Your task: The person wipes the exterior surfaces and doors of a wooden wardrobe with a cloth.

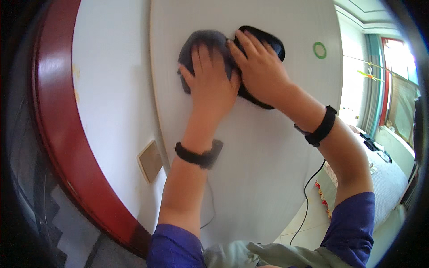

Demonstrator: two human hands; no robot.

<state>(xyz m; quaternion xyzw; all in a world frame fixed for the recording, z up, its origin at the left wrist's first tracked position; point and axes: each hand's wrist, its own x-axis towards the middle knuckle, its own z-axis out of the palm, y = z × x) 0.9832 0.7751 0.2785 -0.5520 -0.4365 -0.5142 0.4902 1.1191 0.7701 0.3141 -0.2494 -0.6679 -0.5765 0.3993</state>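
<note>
My left hand [213, 73] lies with spread fingers on a dark grey, rounded, soft-looking thing [209, 36] on a pale tabletop [250, 178]. Right beside it, my right hand [262, 71] rests with its fingers stretched out over a black, smooth-edged, rounded thing [273, 41]. Part of the black thing shows below the right palm too. Both hands hide much of what lies under them. Whether the grey and black parts are joined, I cannot tell. Each of my wrists wears a black strap.
A green ring [319, 50] lies at the tabletop's far right. To the left are a white wall, a light switch-like plate [150, 161] and a red frame [58, 89]. A black cable [306, 192] hangs by the right edge. Beyond stands a bed [389, 178] near a window.
</note>
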